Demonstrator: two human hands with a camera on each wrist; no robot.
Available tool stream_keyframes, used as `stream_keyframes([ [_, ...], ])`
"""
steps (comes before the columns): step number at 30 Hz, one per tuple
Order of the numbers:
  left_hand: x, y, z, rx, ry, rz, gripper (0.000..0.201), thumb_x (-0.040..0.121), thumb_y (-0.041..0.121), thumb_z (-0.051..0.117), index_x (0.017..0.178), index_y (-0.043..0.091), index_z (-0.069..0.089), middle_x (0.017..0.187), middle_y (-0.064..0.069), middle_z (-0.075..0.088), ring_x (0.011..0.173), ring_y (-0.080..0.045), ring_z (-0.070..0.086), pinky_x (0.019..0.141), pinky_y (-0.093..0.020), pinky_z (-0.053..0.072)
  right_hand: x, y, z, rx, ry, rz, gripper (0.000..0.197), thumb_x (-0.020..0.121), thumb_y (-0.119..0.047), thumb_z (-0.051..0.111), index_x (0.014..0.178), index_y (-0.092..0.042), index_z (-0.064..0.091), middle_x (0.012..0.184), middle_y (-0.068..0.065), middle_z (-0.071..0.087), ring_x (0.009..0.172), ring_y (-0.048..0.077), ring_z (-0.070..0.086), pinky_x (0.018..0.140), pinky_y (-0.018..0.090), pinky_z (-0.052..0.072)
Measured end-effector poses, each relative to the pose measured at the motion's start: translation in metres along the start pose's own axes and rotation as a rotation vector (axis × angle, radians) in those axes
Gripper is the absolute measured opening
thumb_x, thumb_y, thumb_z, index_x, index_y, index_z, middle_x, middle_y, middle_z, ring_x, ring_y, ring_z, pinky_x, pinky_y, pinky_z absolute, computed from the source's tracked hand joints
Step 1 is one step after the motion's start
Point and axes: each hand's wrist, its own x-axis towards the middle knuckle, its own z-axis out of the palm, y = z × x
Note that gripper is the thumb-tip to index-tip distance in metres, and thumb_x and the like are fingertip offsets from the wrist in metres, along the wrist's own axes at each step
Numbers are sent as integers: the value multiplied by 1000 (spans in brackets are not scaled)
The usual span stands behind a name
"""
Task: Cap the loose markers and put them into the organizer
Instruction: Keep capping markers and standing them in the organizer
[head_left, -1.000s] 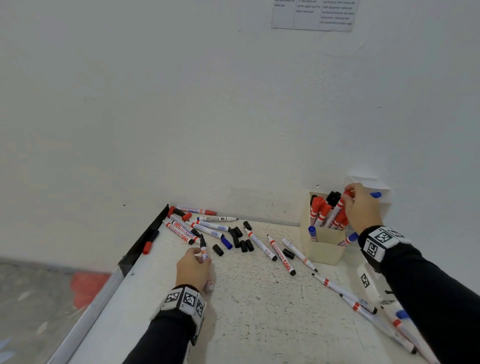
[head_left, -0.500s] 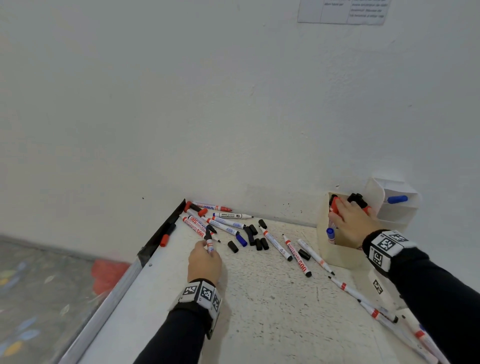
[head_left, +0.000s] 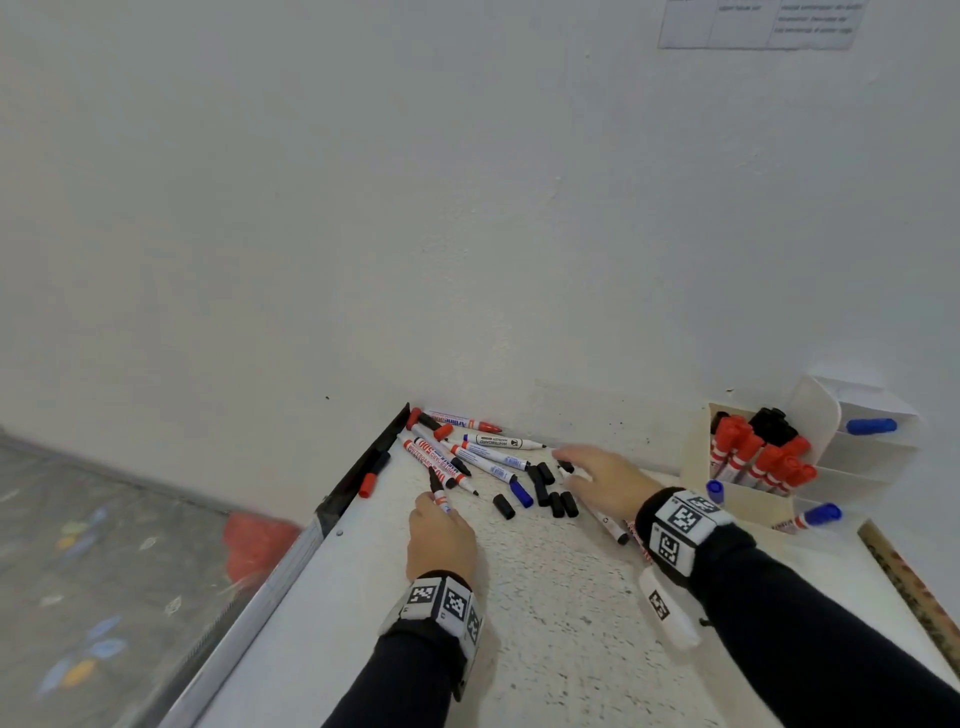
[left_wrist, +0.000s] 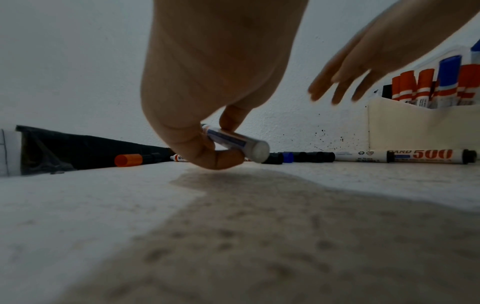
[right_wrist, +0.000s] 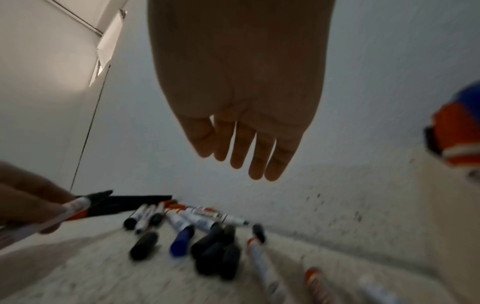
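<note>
The left hand pinches an uncapped marker just above the table. The right hand, fingers straight and empty, hovers over the loose black caps. The organizer stands far right.

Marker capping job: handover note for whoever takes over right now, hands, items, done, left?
Left hand: grips an uncapped black-tipped white marker just above the speckled white table.
Right hand: open, empty, fingers straight, over the cluster of loose black caps.
Cream cardboard organizer: holds red-capped, black-capped and blue-capped markers.
Done: those stored markers.
Left: cap the held marker, then cap and store the loose markers by the wall, some uncapped. A loose blue cap also lies there.
</note>
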Motion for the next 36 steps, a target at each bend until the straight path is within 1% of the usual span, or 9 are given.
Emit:
stream_keyframes([
  [3,-2,-1,1,1,1,4,40,98,19,37,136,10,32,131,-11,47,112,-24,53,90,-31,43,16,-2,36,-56,-220,9,53,97,-16,35,148,-18,20,157,3,7,144,17,10,116,28,10],
  [5,-1,-3,1,7,6,12,39,98,20,37,136,11,32,131,-10,47,112,-24,53,90,-31,44,26,0,52,-123,-286,26,54,97,-19,35,148,-16,17,157,4,9,144,19,12,118,31,11],
  [10,1,-4,2,27,2,35,39,98,21,37,135,13,32,130,-8,47,111,-22,53,89,-30,44,30,7,56,-197,-124,111,43,96,-21,38,138,-17,36,144,2,35,129,20,37,108,33,33],
  [13,1,-5,2,29,4,42,39,98,21,37,135,13,32,129,-8,47,110,-21,54,87,-30,44,29,15,55,-224,-118,132,46,96,-22,39,142,-18,32,148,2,27,132,20,34,110,32,31],
  [18,1,-5,3,34,9,42,38,98,21,37,135,12,32,129,-8,47,110,-22,54,87,-30,44,22,14,59,-334,-151,108,58,96,-28,38,148,-24,14,157,-2,2,144,22,9,116,40,12],
  [22,2,-5,3,29,4,33,39,98,21,38,135,12,32,129,-8,48,111,-22,53,89,-30,44,22,2,58,-159,-26,-44,46,93,-22,39,138,-36,36,150,-9,24,134,21,22,109,38,20],
  [26,3,-5,3,35,4,23,39,97,21,39,135,13,32,130,-8,48,113,-21,53,89,-29,44,25,-12,58,-206,-160,-97,40,95,-28,35,132,-41,43,143,-12,38,128,20,28,110,42,18],
  [28,3,-5,4,43,-1,24,39,97,22,39,135,13,32,129,-7,48,112,-21,53,90,-29,44,26,-16,58,-235,-147,-67,39,95,-28,35,131,-39,45,140,-10,44,130,21,28,112,45,12],
  [36,7,-12,-9,75,-7,35,38,97,22,40,134,14,34,127,-7,49,106,-19,55,83,-28,44,33,-22,52,-254,-3,-11,33,93,-25,41,124,-29,50,137,-6,42,126,19,34,105,40,25],
])
